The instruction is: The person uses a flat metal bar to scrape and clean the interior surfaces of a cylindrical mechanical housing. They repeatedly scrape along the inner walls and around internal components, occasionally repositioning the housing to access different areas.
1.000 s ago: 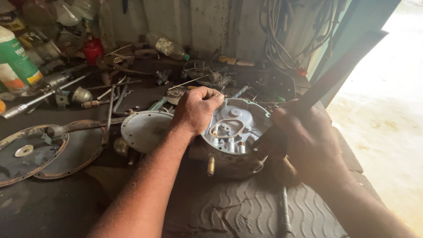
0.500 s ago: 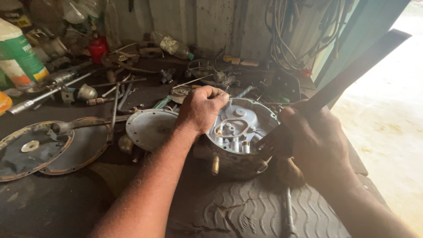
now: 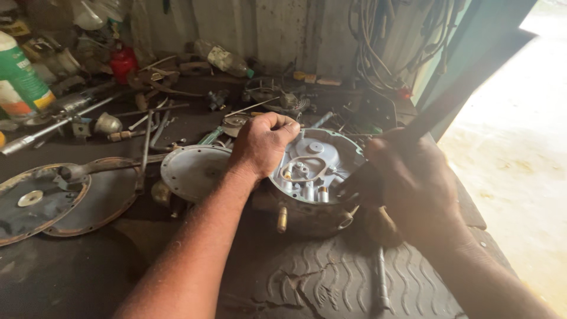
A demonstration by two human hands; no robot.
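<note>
Nearest to you, a worn rubber tyre piece [image 3: 331, 277] with wavy tread covered the front of the bench, and a slim metal rod [image 3: 381, 277] lay along it. Your left forearm crossed above this mat. Your right hand [image 3: 413, 183] was closed in a fist around the handle of a long dark tool [image 3: 455, 97], whose shaft ran up and away to the right; its working end, hidden behind the hand, met the right rim of the round grey metal housing [image 3: 316, 177]. That housing sat at the far edge of the tyre piece, open side up, with small posts and a looped channel visible inside and a brass fitting [image 3: 282, 220] projecting from its near wall. Your left hand [image 3: 263, 145] gripped the housing's left rim, fingers curled together over the edge. Just left of it lay a flat grey round cover plate [image 3: 192, 171], and farther left two rusted discs [image 3: 65, 198] overlapped. Beyond these, loose hand tools [image 3: 150, 127] were scattered. At the back stood a green and white bottle [image 3: 20, 82], a red canister [image 3: 123, 62] and hanging cables [image 3: 378, 44].
</note>
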